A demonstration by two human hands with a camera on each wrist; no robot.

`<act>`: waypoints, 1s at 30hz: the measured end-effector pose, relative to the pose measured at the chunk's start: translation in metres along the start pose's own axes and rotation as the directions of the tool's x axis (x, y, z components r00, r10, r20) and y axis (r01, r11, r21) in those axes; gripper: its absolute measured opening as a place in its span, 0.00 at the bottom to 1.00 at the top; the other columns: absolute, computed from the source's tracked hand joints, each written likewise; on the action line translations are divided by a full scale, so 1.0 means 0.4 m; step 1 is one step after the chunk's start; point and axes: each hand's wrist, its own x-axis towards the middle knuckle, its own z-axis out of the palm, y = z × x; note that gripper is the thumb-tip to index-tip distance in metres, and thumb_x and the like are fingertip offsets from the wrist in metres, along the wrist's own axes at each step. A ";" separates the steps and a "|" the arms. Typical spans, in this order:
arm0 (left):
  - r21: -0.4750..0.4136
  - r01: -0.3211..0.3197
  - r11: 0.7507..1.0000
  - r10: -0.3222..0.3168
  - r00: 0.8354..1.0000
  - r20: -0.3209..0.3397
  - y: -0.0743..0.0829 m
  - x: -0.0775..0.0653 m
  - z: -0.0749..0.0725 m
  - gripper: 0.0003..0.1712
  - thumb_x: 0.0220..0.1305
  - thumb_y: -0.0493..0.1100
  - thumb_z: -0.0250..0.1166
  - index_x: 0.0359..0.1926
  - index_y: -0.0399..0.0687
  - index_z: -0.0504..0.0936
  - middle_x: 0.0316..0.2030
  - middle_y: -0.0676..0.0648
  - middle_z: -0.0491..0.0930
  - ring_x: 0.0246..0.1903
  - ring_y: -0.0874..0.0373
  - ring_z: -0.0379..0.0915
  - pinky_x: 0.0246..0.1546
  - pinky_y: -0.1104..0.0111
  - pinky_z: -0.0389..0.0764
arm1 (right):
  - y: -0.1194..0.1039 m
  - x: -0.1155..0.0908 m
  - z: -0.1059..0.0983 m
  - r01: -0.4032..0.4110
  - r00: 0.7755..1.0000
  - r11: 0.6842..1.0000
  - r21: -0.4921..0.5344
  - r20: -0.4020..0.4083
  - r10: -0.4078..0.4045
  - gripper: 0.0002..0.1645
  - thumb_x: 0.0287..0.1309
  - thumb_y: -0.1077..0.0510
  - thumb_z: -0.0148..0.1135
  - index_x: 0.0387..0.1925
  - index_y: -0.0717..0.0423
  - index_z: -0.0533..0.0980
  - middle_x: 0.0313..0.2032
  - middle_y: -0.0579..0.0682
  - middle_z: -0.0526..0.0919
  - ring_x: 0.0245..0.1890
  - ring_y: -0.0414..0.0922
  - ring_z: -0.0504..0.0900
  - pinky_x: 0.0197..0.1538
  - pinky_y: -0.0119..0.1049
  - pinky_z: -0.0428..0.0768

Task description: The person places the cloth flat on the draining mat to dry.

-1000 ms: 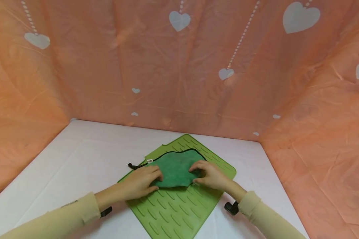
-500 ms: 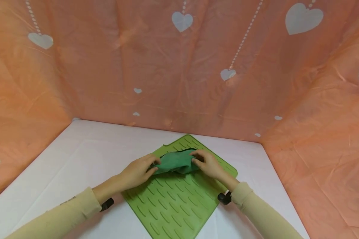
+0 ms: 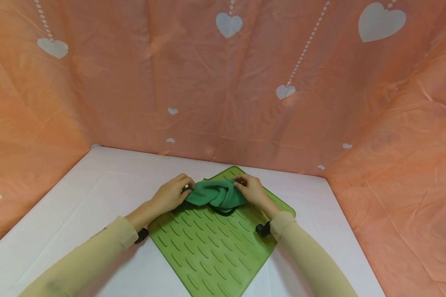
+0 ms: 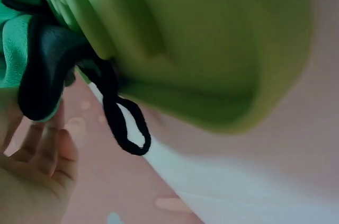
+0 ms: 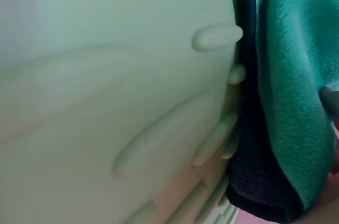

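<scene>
A green plush cloth with black edging lies bunched and twisted over the upper part of a green ridged mat. My left hand pinches its left end between thumb and fingers. In the left wrist view, a black hanging loop dangles from the cloth's dark trim beside the mat's edge. At the cloth's right end, my right hand grips a fold. The right wrist view shows the cloth's fuzzy face and a fingertip against it; most of that hand is out of frame.
The mat sits cornerwise on a white-covered table. An orange curtain with pale hearts closes in the back and both sides. Black wrist devices are worn below both hands.
Both hands have moved away from the body and upward in view, carrying the cloth's ends. The cloth went from spread flat to gathered and twisted, baring more of the mat's near part.
</scene>
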 end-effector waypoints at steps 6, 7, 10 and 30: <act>0.009 0.112 0.994 -0.111 0.975 0.191 -0.016 0.021 0.008 0.08 0.70 0.33 0.67 0.48 0.41 0.86 0.45 0.43 0.81 0.43 0.47 0.82 0.40 0.58 0.85 | 0.022 0.022 0.018 -0.038 0.998 0.997 -0.068 0.056 0.041 0.12 0.72 0.60 0.65 0.53 0.55 0.85 0.50 0.54 0.88 0.52 0.54 0.86 0.56 0.48 0.83; 0.016 0.118 0.993 -0.118 0.970 0.213 -0.016 0.022 0.009 0.08 0.71 0.33 0.67 0.48 0.41 0.87 0.46 0.43 0.82 0.44 0.47 0.82 0.40 0.58 0.85 | 0.025 0.022 0.020 -0.039 0.997 0.996 -0.076 0.065 0.044 0.12 0.72 0.60 0.64 0.54 0.55 0.85 0.51 0.54 0.88 0.53 0.54 0.85 0.57 0.48 0.83; 0.034 0.124 0.992 -0.128 0.963 0.237 -0.015 0.019 0.011 0.08 0.71 0.35 0.67 0.49 0.42 0.87 0.47 0.43 0.81 0.43 0.48 0.82 0.39 0.58 0.85 | 0.029 0.017 0.020 -0.027 0.998 0.997 -0.072 0.063 0.031 0.13 0.73 0.60 0.64 0.55 0.56 0.85 0.53 0.55 0.87 0.54 0.54 0.85 0.57 0.49 0.83; 0.094 -0.202 0.975 0.187 0.972 0.142 0.033 -0.013 0.018 0.11 0.62 0.38 0.77 0.44 0.49 0.85 0.43 0.51 0.81 0.44 0.53 0.80 0.45 0.59 0.84 | -0.041 -0.142 -0.003 0.227 0.968 0.973 -0.039 0.121 -0.221 0.08 0.66 0.59 0.72 0.46 0.53 0.86 0.41 0.45 0.85 0.40 0.40 0.84 0.43 0.33 0.84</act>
